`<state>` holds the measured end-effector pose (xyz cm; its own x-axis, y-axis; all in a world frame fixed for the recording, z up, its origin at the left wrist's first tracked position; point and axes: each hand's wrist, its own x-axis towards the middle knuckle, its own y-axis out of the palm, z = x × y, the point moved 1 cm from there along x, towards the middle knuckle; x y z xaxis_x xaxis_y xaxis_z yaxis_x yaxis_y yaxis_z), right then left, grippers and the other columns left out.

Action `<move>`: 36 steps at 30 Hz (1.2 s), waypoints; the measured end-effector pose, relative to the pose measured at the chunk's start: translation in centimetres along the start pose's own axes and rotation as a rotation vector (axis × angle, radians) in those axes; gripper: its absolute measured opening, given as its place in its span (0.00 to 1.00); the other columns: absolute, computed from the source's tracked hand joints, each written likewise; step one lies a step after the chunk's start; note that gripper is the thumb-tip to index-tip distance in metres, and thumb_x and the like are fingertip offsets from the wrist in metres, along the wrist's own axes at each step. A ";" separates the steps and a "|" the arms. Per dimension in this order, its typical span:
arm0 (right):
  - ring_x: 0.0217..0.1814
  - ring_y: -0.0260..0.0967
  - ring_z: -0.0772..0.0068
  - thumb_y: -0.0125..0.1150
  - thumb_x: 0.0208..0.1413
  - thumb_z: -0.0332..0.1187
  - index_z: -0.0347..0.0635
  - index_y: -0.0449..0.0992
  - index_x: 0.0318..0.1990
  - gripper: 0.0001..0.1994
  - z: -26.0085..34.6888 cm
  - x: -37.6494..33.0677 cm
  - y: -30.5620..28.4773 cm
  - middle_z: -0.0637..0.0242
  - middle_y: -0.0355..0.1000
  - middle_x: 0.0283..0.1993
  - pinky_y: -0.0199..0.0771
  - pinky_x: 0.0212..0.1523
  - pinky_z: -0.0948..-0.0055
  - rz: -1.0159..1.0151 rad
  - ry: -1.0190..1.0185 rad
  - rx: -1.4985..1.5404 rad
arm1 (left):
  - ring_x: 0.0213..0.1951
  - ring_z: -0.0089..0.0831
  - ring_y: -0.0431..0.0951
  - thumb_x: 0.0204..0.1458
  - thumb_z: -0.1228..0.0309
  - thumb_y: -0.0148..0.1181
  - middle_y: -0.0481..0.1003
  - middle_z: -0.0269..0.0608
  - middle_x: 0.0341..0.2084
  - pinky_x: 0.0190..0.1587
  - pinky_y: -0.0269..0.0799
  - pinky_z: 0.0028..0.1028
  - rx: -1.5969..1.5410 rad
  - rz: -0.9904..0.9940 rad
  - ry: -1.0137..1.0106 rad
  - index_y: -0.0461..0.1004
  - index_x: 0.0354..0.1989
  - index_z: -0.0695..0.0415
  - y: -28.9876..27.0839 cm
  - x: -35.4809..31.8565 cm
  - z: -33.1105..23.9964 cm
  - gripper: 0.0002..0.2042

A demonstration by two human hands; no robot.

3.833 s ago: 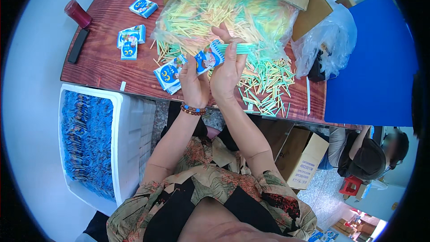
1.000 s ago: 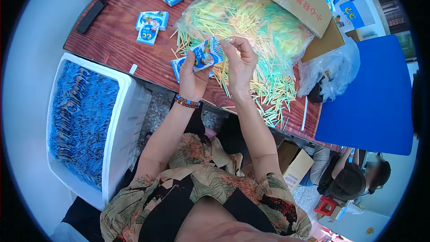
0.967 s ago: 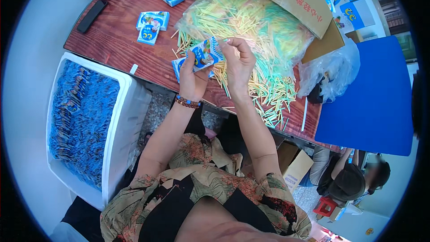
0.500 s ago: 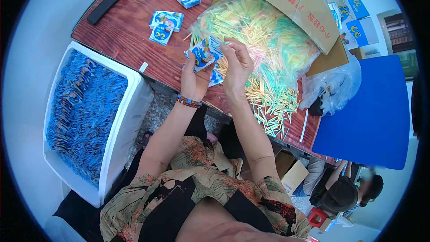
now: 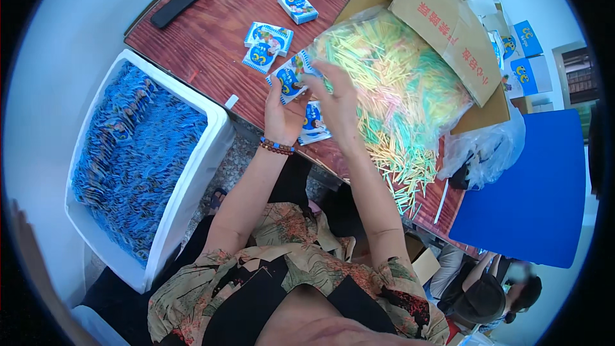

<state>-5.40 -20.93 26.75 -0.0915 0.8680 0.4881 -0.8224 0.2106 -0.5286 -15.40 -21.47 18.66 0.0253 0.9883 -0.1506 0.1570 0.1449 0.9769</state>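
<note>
I have a small blue-and-white packet (image 5: 289, 79) pinched in my left hand (image 5: 282, 112), thumb on one face and fingers behind it, held up just above the near edge of the bench (image 5: 218, 32). My right hand (image 5: 336, 106) is right beside it, fingers curled against the packet's right end. I cannot tell whether that grip is pinching a stick or only touching the packet, because the fingers cover the spot.

The packet lies with its long axis running from lower left to upper right, and its upper right end points toward the pile of thin pastel sticks (image 5: 391, 90) in the clear bag inside the cardboard box (image 5: 442, 19). So the sticks are to the right of, and a little beyond, both hands, and my right hand is the nearer one to them: it is touching the edge of the pile, while the left sits on the far side of the packet from it.

Under my hands another packet of the same kind (image 5: 314, 125) lies flat on the bench, and a few more (image 5: 266, 41) lie farther off to the left. The white bin (image 5: 192, 173) full of blue packets stands down on my left, below the bench edge and nearer my left hand. Loose sticks (image 5: 403, 176) spill over the bench on my right.
</note>
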 end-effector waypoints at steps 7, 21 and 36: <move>0.49 0.71 0.72 0.63 0.54 0.31 0.37 0.77 0.45 0.12 1.6 3.8 3.3 0.62 0.75 0.45 0.68 0.50 0.73 0.040 0.158 0.275 | 0.51 0.33 0.73 0.61 0.56 0.51 0.73 0.38 0.50 0.57 0.67 0.35 -0.067 -0.052 0.007 0.68 0.54 0.57 -1.3 2.2 -3.9 0.20; 0.37 0.69 0.85 0.60 0.55 0.25 0.36 0.77 0.43 0.09 -0.1 9.3 8.7 0.71 0.75 0.32 0.71 0.39 0.82 0.265 0.187 0.447 | 0.54 0.31 0.72 0.60 0.57 0.52 0.73 0.37 0.52 0.57 0.67 0.35 0.031 -0.132 0.123 0.65 0.56 0.55 -3.2 5.8 -7.7 0.20; 0.43 0.71 0.81 0.62 0.55 0.32 0.38 0.76 0.46 0.13 -3.8 10.0 14.3 0.69 0.75 0.37 0.70 0.44 0.76 0.370 0.212 0.163 | 0.54 0.30 0.72 0.62 0.62 0.51 0.72 0.37 0.52 0.56 0.67 0.33 0.023 -0.148 0.262 0.67 0.54 0.55 -5.1 8.2 -10.4 0.15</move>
<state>-15.98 -7.51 21.45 -0.2927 0.9480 0.1246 -0.8351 -0.1900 -0.5162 -26.31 -13.57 13.98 -0.2548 0.9357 -0.2440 0.1627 0.2902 0.9430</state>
